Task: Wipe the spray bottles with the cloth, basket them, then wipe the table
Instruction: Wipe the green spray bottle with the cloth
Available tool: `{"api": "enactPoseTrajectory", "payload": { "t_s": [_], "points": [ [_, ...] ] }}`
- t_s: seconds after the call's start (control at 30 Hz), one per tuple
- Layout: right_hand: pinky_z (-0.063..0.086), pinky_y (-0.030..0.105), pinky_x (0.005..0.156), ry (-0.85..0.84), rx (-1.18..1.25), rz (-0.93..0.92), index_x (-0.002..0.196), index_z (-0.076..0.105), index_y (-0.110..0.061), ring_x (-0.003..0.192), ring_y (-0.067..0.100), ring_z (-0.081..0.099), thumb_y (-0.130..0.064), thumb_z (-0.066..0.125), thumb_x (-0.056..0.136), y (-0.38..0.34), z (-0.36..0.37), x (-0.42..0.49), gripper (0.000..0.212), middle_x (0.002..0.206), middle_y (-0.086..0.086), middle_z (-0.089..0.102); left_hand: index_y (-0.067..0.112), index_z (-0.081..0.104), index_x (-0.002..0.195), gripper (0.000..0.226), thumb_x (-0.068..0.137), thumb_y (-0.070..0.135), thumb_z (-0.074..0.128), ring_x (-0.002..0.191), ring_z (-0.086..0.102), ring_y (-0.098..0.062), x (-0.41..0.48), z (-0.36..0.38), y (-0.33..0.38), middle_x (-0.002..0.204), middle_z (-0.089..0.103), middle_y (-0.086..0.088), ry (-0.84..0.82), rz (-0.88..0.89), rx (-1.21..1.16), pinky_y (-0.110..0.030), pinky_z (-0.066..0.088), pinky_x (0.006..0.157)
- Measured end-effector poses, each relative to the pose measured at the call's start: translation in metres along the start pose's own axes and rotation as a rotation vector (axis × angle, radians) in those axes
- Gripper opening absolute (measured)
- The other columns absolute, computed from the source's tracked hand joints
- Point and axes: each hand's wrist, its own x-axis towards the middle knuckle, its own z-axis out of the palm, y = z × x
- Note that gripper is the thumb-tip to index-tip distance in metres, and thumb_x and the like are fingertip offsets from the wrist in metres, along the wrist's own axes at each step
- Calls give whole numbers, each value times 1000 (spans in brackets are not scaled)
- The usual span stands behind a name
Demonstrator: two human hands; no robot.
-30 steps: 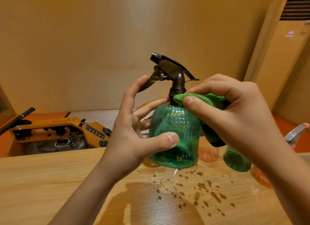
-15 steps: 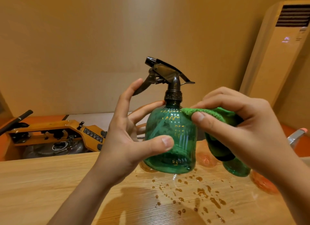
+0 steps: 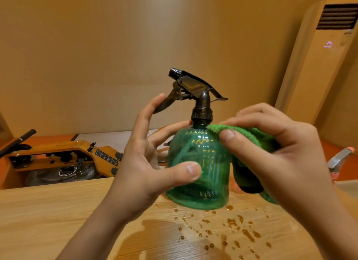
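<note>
Both busy: my left hand [image 3: 147,162] gripped the spray bottle [image 3: 203,162], my right hand [image 3: 280,153] pinched the cloth [image 3: 222,128] to its shoulder. Wiping step; lower body seemed next.

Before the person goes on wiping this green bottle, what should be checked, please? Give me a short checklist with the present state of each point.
1. Grip: ok, the left hand holds the green spray bottle, thumb in front, fingers behind.
2. Contact: ok, the cloth, pinched in the right hand, touches the bottle's shoulder.
3. Bottle upright: ok.
4. Reach of the basket: cannot tell, none in view.
5. Dry table: not ok, drops lie below the bottle.
</note>
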Motion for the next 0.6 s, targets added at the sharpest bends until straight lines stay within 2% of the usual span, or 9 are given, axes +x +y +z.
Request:
{"api": "enactPoseTrajectory", "payload": {
  "t_s": [0.07, 0.27, 0.37, 0.47, 0.6],
  "points": [
    [56, 25, 69, 15, 22, 15, 93, 79, -29, 93, 16, 68, -32, 76, 85, 2, 0, 4, 9, 95, -8, 70, 62, 46, 137, 103, 56, 15, 87, 111, 72, -38, -1, 2, 0, 134, 69, -1, -5, 1, 0, -55, 60, 85],
    [55, 23, 64, -40, 37, -1, 92, 80, -31, 90, 18, 67, -39, 71, 83, 1, 11, -15, 15, 96, -7, 68, 57, 42, 142, 105, 57, 13, 85, 106, 75, -35, 4, -6, 2, 132, 70, 2, 91, 11, -76, -43, 63, 77],
    [55, 19, 66, 6, 21, 24, 91, 78, -30, 90, 15, 67, -37, 75, 83, 3, 10, -8, 11, 94, -9, 69, 57, 41, 143, 106, 57, 14, 86, 108, 74, -35, 4, -1, -2, 134, 69, 1, 54, -7, -41, -44, 63, 79],
    [55, 21, 69, 44, 31, 38, 91, 77, -29, 90, 14, 68, -32, 74, 86, 3, 6, 5, 6, 94, -9, 70, 59, 43, 140, 104, 57, 14, 87, 110, 73, -36, 0, 6, -5, 135, 69, 0, 6, -20, -19, -48, 63, 80],
    [52, 17, 68, 22, 122, 39, 90, 78, -25, 90, 17, 68, -24, 74, 86, 3, 10, -7, 6, 94, -5, 69, 59, 45, 140, 104, 55, 15, 86, 109, 73, -36, 1, 0, 1, 134, 69, -1, 69, 37, -32, -47, 63, 80]
  ]
}}
